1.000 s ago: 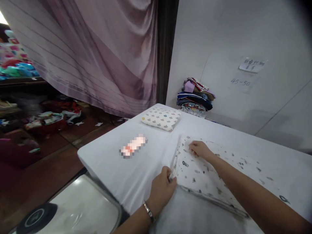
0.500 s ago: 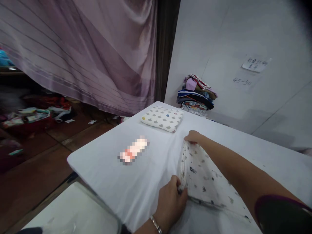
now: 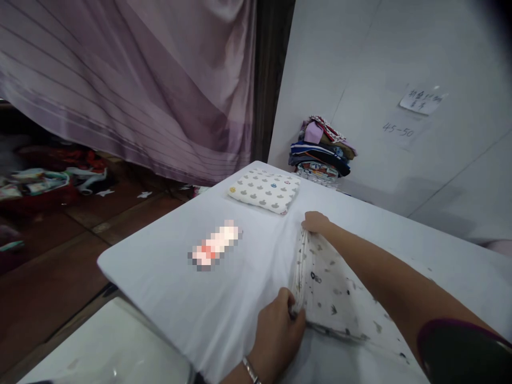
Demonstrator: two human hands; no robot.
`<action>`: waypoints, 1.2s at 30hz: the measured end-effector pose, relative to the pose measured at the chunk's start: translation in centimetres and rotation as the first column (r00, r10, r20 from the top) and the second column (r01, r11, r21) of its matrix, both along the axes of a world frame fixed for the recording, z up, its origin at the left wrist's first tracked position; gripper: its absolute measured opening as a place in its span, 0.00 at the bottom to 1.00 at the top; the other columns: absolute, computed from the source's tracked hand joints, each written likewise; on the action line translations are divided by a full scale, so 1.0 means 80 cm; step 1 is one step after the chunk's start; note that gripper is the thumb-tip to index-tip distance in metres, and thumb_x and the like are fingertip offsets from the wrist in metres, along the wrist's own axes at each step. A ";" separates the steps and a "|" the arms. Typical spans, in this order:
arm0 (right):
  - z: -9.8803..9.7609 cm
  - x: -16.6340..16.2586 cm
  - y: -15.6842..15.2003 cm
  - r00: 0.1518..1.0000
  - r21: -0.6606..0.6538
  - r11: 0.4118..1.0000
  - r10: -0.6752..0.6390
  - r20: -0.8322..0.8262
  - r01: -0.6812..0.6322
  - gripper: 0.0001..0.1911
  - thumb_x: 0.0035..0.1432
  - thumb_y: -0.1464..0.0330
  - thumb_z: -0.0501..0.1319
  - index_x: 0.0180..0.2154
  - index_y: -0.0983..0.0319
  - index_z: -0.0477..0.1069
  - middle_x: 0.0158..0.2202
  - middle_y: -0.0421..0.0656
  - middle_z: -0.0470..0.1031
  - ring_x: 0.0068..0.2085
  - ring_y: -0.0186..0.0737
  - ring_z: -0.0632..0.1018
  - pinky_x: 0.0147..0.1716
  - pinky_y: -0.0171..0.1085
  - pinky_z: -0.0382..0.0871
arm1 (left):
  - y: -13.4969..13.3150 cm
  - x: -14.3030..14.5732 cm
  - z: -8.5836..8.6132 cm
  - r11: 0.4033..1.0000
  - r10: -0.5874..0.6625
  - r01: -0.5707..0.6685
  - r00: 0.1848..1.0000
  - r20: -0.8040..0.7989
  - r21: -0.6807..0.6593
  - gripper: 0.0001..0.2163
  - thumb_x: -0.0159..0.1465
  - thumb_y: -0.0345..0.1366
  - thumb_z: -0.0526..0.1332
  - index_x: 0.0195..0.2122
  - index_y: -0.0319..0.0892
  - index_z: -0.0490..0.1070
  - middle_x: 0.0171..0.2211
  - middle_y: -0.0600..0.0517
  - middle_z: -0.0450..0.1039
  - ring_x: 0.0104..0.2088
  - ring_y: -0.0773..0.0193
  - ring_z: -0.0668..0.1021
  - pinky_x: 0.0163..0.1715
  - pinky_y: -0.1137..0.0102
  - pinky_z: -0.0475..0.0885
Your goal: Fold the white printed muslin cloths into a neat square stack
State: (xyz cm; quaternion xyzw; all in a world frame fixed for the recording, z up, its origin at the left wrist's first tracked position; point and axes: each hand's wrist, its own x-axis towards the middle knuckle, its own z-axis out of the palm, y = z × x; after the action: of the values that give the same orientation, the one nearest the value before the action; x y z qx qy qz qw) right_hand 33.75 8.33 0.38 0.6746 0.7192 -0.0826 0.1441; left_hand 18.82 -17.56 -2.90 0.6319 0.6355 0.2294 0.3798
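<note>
A person's left hand (image 3: 280, 330), a bracelet (image 3: 250, 369) at the wrist, pinches the near corner of a white printed cloth (image 3: 336, 293) at 6 o'clock on a white table (image 3: 160, 256). The grip is clenched on the cloth's layered edge. The right hand (image 3: 316, 221) reaches across to 1 o'clock of the left, its grip curled over the far end of the same edge. That edge stands lifted between the two hands, while the rest of the cloth lies flat toward 4 o'clock under the right forearm.

Bare tabletop spreads from the cloth's edge toward 9 o'clock, out to the table's rounded corner. The only thing on it is a small blurred object (image 3: 214, 246) at 10 o'clock of the left hand, well apart from the cloth. A folded cloth (image 3: 264, 190) with grey shapes lies near the far edge at 12 o'clock. Just behind it, a stack of folded clothes (image 3: 322, 152) sits against the white wall (image 3: 360, 64), which carries a paper note (image 3: 423, 100) at 2 o'clock. A mauve curtain (image 3: 140, 90) hangs from 10 to 12 o'clock over a brown floor (image 3: 60, 250) strewn with blurred clothes.
</note>
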 end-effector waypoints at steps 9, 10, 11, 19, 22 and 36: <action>0.021 -0.029 0.019 0.979 -0.076 0.990 0.129 0.159 -0.118 0.16 0.36 0.76 0.65 0.34 0.64 0.74 0.38 0.52 0.75 0.41 0.51 0.75 0.37 0.44 0.68 | 0.000 0.000 0.003 1.000 -0.004 0.004 1.000 -0.019 -0.011 0.05 0.57 0.38 0.54 0.33 0.44 0.59 0.24 0.56 0.67 0.24 0.67 0.68 0.25 0.72 0.55; 0.020 -0.033 0.020 0.976 -0.092 0.988 0.140 0.168 -0.126 0.16 0.35 0.77 0.65 0.32 0.64 0.75 0.36 0.51 0.75 0.40 0.51 0.75 0.37 0.45 0.68 | 0.000 0.000 0.004 1.000 -0.004 0.004 1.000 -0.020 -0.018 0.05 0.57 0.38 0.54 0.32 0.44 0.59 0.24 0.56 0.67 0.25 0.67 0.68 0.25 0.72 0.55; 0.018 -0.036 0.021 0.973 -0.104 0.986 0.150 0.174 -0.134 0.15 0.34 0.78 0.66 0.31 0.64 0.75 0.35 0.51 0.76 0.40 0.51 0.75 0.37 0.45 0.68 | 0.001 -0.001 0.005 1.000 -0.004 0.004 1.000 -0.018 -0.022 0.05 0.57 0.37 0.54 0.32 0.44 0.59 0.24 0.56 0.67 0.25 0.67 0.69 0.25 0.72 0.55; 0.002 -0.038 0.025 0.977 -0.025 0.981 0.194 0.087 -0.193 0.11 0.43 0.74 0.66 0.33 0.64 0.73 0.40 0.51 0.74 0.46 0.50 0.73 0.40 0.42 0.67 | 0.002 -0.002 0.007 0.999 -0.015 0.014 1.000 -0.005 -0.042 0.05 0.58 0.38 0.54 0.33 0.45 0.59 0.24 0.56 0.68 0.25 0.66 0.69 0.26 0.73 0.56; -0.001 -0.027 0.026 0.985 -0.006 0.986 0.168 0.035 -0.168 0.10 0.49 0.69 0.65 0.36 0.65 0.72 0.41 0.50 0.73 0.46 0.46 0.73 0.41 0.41 0.67 | 0.002 -0.001 0.005 0.999 -0.018 0.018 1.000 0.002 -0.030 0.05 0.58 0.37 0.53 0.34 0.45 0.59 0.25 0.56 0.69 0.25 0.66 0.69 0.26 0.73 0.56; 0.002 0.030 -0.069 0.913 0.230 0.973 0.064 -0.404 0.033 0.21 0.61 0.64 0.47 0.54 0.63 0.63 0.54 0.47 0.66 0.51 0.41 0.70 0.48 0.35 0.63 | 0.004 -0.001 0.006 0.999 -0.025 0.023 0.995 -0.100 -0.023 0.07 0.58 0.39 0.53 0.37 0.45 0.60 0.29 0.55 0.71 0.28 0.65 0.72 0.28 0.72 0.59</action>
State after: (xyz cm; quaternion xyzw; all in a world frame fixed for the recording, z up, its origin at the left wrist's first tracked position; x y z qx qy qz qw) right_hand 36.12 2.83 0.57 0.6488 0.7435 -0.1360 -0.0884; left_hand 18.72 -17.23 -2.44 0.6460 0.6486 0.1859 0.3569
